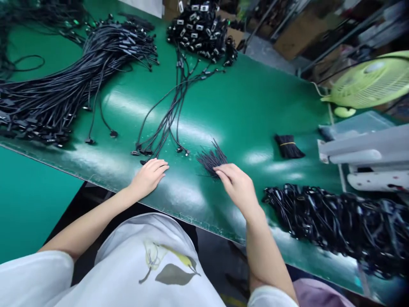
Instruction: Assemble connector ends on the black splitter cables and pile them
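Observation:
My left hand (149,177) lies palm down near the table's front edge, fingers stretched out. Just beyond its fingertips are the connector ends of a small group of black cables (172,111), spread loosely across the green mat. My right hand (236,183) has thumb and forefinger pinched at the near right edge of a loose pile of thin black twist ties (211,160). How many ties are between the fingertips is hidden.
A large bundle of black cables (73,76) covers the left side. More cables with silvery connectors (198,32) are heaped at the back. A banded bundle of ties (289,146), coiled cables (335,221) and a green fan (370,81) stand to the right.

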`<state>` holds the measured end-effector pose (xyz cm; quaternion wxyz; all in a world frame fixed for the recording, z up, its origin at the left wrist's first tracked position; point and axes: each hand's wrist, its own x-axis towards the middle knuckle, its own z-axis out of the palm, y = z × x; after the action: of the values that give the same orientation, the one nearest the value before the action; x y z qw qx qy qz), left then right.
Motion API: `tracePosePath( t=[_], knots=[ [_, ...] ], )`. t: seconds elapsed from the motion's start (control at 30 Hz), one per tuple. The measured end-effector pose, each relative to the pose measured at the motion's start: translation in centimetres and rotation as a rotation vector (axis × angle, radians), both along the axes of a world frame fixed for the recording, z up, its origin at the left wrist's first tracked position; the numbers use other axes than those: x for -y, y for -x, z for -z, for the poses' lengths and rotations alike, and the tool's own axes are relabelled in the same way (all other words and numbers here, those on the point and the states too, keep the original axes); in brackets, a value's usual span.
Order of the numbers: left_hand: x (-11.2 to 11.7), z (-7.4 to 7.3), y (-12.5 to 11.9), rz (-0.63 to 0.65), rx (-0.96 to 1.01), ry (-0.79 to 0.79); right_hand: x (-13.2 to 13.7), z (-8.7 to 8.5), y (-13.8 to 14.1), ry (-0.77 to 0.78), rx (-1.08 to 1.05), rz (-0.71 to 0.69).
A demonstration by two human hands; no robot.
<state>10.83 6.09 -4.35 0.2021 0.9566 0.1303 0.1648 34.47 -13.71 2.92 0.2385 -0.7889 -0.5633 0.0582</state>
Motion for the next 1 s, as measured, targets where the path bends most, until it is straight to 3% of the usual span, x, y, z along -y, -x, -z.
tracePosePath(
  t=[0.13, 0.23, 0.37, 0.47, 0.53, 0.63, 0.73, 0.8, 0.9, 1.0],
  knots=[
    [-0.8, -0.3, 2.0, -0.043, 0.044, 0.033, -11.1, 0.9, 0.0, 0.095, 0.083, -0.151],
    [-1.6, -1.4, 3.3, -0.075, 0.142, 0.107, -18.9, 1.7, 0.3, 0.128, 0.193, -0.232],
    [-4.5, -2.9, 4.4, -0.38, 0.228, 0.184, -27.0, 2.7, 1.0, 0.131, 0.267, -0.335],
    [-7.2, -2.6, 4.6, -0.567, 0.04, 0.157, -31.1, 2.8, 1.8, 0.124, 0.301, -0.31],
    [-8.5, -2.0, 4.6, -0.548, -0.117, 0.146, -32.6, 2.7, 2.9, 0.194, 0.315, -0.351],
    [-9.5, -1.7, 4.6, -0.434, -0.232, 0.182, -33.0, 2.4, 5.4, 0.262, 0.332, -0.559],
    [-10.3, -2.3, 5.3, -0.385, -0.237, 0.34, -31.7, 2.3, 7.7, 0.257, 0.379, -0.796],
    [-11.1, -2.8, 6.1, -0.417, -0.199, 0.502, -30.9, 2.3, 8.0, 0.29, 0.446, -0.869],
    [-11.8, -3.2, 7.3, -0.439, -0.098, 0.727, -30.6, 1.9, 6.0, 0.346, 0.563, -0.802],
    [-10.8, -3.3, 7.8, -0.416, -0.082, 0.72, -30.6, 0.7, 2.6, 0.331, 0.622, -0.634]
  ],
)
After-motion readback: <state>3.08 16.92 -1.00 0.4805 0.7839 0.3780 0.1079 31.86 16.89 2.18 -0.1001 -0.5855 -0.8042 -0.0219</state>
